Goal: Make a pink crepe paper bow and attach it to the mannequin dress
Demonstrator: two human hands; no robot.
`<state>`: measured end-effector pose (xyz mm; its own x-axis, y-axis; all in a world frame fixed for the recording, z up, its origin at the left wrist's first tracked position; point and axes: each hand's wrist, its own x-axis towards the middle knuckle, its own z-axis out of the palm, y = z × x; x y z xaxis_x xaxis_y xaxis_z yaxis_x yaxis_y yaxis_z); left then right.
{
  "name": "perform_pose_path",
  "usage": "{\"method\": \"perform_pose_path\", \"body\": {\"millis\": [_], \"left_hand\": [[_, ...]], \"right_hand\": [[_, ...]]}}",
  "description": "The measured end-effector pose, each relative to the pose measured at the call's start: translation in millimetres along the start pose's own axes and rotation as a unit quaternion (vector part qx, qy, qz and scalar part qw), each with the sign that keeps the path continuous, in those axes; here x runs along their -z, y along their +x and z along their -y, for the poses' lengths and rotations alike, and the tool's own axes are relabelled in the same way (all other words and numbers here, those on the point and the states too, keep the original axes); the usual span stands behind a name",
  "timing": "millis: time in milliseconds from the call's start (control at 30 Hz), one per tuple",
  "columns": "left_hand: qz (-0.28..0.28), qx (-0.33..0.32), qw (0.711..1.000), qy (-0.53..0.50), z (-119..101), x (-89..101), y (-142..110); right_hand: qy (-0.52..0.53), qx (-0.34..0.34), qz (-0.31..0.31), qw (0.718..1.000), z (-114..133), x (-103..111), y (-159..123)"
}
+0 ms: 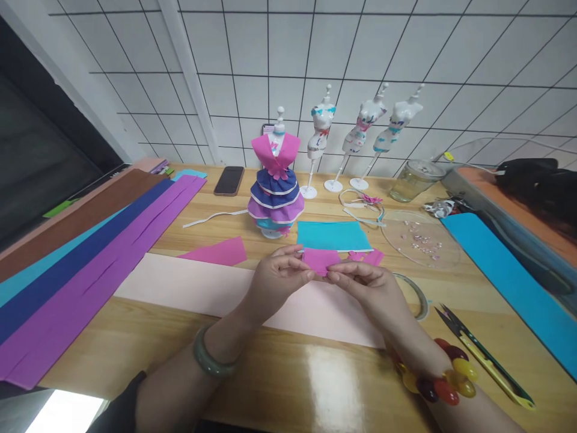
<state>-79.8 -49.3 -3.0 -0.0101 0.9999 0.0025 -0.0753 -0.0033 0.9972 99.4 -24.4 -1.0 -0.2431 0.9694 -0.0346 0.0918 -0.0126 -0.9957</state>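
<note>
Left hand, frame centre: grip narrow, thumb and fingers pinching the left end of a small pink piece. Right hand: grip also narrow, thumb and fingertips on the right lower corner. Pink piece is spread between both, at frame centre, just below a blue piece; two-ended hold probably keeps it flat and stops limp edges curling. Can't tell if it touches the pale strip, which runs across the bench behind the wrists.

Pink scraps sit beside the right fingertips; a larger pink offcut lies left of centre, near reach.

Dressed mannequin stands upright top centre, facing the person, likely so its pink top and layered skirt stay in view. Three undressed mannequins stand right of it, set back by the wall, maybe to leave working room.

Snips lie lower right, near the right forearm, handy for that side. Clear plate, right of centre, holds small beads, presumably to stop them scattering. Purple strip and other long strips overlap at left, colours fanned out, probably for easy picking.
</note>
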Motion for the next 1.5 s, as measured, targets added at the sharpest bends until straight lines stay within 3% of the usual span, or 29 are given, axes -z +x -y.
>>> {"method": "perform_pose_path", "body": {"millis": [300,533,800,1067,1267,1500], "left_hand": [[0.04,0.134,0.985,-0.103,-1.0,1.4,-1.4],[0.047,0.108,0.991,-0.066,-1.3,2.8,-2.6],[0.08,0.203,0.964,-0.154,-2.8,3.0,-3.9],[0.063,0.158,0.97,-0.176,-1.1,0.9,-2.2],[0.024,0.07,0.996,-0.047,-1.8,-0.5,-4.2],[-0.013,0.038,0.999,0.028,-10.5,-3.5,-5.3]], "right_hand": [[-0.059,0.039,-0.014,0.997,1.5,0.3,-2.3],[-0.075,0.051,-0.024,0.996,2.1,0.2,-4.7],[-0.096,0.069,-0.027,0.993,3.7,0.8,-5.8],[-0.081,0.061,-0.024,0.995,4.4,-1.0,-6.5],[-0.073,0.041,-0.033,0.996,4.1,0.4,-5.9],[-0.055,0.022,-0.027,0.998,6.5,-0.2,-6.0]]}}
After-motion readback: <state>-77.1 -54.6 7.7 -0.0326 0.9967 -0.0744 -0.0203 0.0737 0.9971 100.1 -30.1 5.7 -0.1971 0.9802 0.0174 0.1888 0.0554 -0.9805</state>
